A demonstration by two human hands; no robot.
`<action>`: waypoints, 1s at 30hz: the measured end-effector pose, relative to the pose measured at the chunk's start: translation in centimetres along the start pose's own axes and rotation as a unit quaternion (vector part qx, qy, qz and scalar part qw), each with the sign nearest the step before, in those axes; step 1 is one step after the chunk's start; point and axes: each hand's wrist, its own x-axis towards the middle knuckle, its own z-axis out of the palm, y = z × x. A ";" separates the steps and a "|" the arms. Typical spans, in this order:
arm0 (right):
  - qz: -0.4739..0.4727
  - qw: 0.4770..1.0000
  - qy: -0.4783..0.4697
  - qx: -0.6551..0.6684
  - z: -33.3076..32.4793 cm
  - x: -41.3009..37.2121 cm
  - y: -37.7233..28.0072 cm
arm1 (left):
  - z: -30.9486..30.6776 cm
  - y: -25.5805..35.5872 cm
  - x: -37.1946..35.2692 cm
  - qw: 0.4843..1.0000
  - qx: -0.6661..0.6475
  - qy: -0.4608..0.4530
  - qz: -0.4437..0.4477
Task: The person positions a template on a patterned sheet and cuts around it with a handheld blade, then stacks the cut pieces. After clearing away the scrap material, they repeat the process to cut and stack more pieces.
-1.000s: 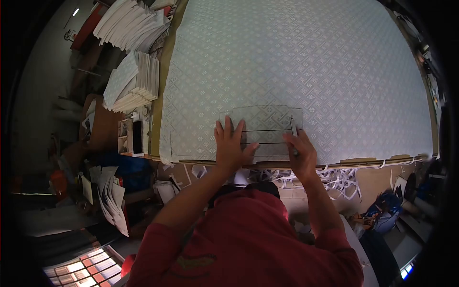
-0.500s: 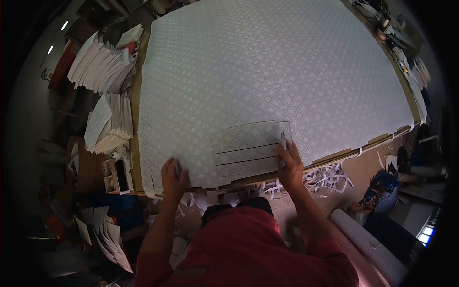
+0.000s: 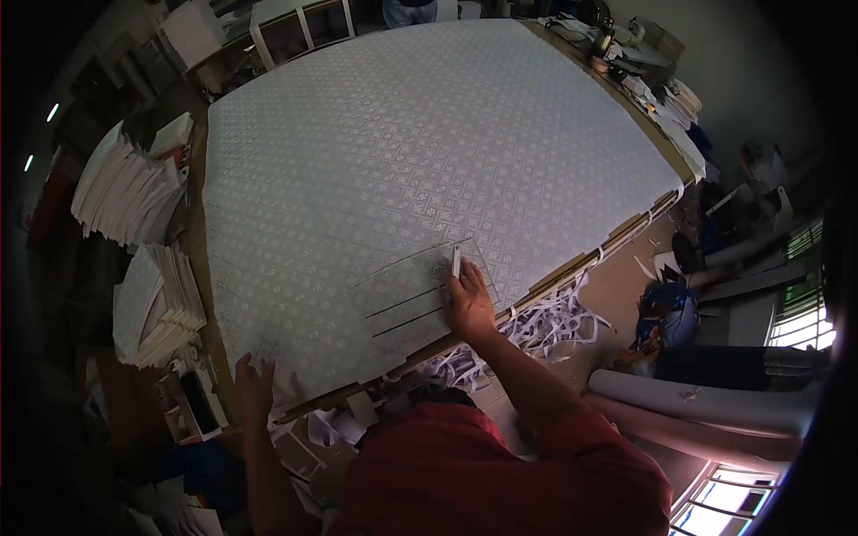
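Patterned pale fabric (image 3: 357, 152) covers a large table. On it near the front edge lies a clear rectangular template (image 3: 402, 281) with dark lines or slots. My right hand (image 3: 469, 304) rests at the template's right part, its fingers closed round a slim light-coloured tool (image 3: 456, 261) that looks like a marker or knife. Over the fabric's front left corner is my left hand (image 3: 255, 382), fingers bent and apart; a small object may be at its fingertips, too dim to make out.
Stacks of white sheets (image 3: 134, 192) stand left of the table. Tangled white strips (image 3: 545, 326) hang below the front edge. Rolls of material (image 3: 697, 397) lie at the lower right. A person (image 3: 409, 12) stands beyond the far edge.
The view has turned to the right. My left hand has moved left and nearer the fabric's corner. My right hand stays on the template with the tool.
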 end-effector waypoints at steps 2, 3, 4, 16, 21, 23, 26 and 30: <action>-0.003 1.000 0.008 -0.001 0.0 0.0 -0.2 | -0.2 -1.5 1.0 0.998 -0.062 0.003 -0.003; -0.003 1.000 0.015 0.002 0.0 -0.1 -0.2 | 0.3 -2.8 2.0 0.998 -0.065 0.005 -0.007; -0.011 1.000 0.018 -0.004 0.0 0.0 -0.1 | 1.1 -4.5 3.3 0.988 -0.150 0.016 -0.015; -0.074 0.994 0.047 -0.060 0.8 -0.1 0.4 | -4.1 -8.2 3.2 0.987 -0.151 0.045 0.025; -0.044 0.998 0.012 -0.037 1.2 0.0 1.2 | -1.5 -5.2 -2.1 0.965 -0.091 0.161 0.189; -0.058 0.998 0.016 -0.030 1.2 0.3 0.8 | 1.5 -3.9 -4.3 0.946 -0.139 0.138 0.259; -0.056 0.997 0.018 -0.041 1.5 0.0 1.4 | 4.3 -1.2 -8.3 0.935 -0.165 0.112 0.292; -0.042 0.998 0.015 -0.037 1.4 0.0 1.6 | 7.0 1.0 -12.1 0.920 -0.213 0.040 0.326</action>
